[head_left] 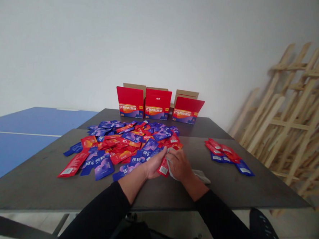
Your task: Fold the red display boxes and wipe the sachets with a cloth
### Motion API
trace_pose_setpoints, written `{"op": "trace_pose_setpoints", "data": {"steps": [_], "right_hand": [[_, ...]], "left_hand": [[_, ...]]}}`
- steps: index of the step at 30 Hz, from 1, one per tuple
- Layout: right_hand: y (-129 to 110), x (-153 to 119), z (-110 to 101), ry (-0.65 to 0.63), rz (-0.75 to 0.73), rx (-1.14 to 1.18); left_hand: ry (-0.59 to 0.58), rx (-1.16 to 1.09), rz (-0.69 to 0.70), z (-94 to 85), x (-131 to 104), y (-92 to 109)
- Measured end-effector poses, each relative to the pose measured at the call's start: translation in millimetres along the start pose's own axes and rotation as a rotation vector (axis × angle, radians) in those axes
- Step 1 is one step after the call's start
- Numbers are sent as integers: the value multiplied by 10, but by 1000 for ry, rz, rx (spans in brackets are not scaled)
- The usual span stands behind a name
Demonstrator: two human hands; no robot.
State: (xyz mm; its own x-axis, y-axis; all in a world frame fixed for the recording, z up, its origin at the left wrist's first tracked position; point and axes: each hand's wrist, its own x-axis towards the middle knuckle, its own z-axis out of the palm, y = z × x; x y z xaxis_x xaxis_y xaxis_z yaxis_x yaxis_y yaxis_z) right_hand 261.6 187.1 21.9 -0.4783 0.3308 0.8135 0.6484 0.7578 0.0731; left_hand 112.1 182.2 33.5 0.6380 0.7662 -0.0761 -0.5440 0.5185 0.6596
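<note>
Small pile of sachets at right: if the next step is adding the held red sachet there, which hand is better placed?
Probably the right hand: it is nearer to the small pile; the left hand, holding the red sachet, is beside the large heap. However, the right holds a white cloth.

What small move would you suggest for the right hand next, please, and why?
I would probably draw the pale cloth down the red sachet with the right hand: the left hand holds the sachet, the cloth bunched in the right hand appears to lie against it, and the sachet's barcode end shows uncovered.
</note>
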Motion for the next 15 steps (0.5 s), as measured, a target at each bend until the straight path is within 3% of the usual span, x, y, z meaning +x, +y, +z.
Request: {"op": "trace_pose_setpoints", "data": {"steps": [4,9,15], "right_hand": [[10,-17,18,28,139,-35],[48,-21,47,64,241,-35],[284,-71,45,119,394,-41]], "left_hand": [[63,112,14,26,-26,6],[43,199,1,27,-82,51],[44,192,-68,3,-111,114]]}}
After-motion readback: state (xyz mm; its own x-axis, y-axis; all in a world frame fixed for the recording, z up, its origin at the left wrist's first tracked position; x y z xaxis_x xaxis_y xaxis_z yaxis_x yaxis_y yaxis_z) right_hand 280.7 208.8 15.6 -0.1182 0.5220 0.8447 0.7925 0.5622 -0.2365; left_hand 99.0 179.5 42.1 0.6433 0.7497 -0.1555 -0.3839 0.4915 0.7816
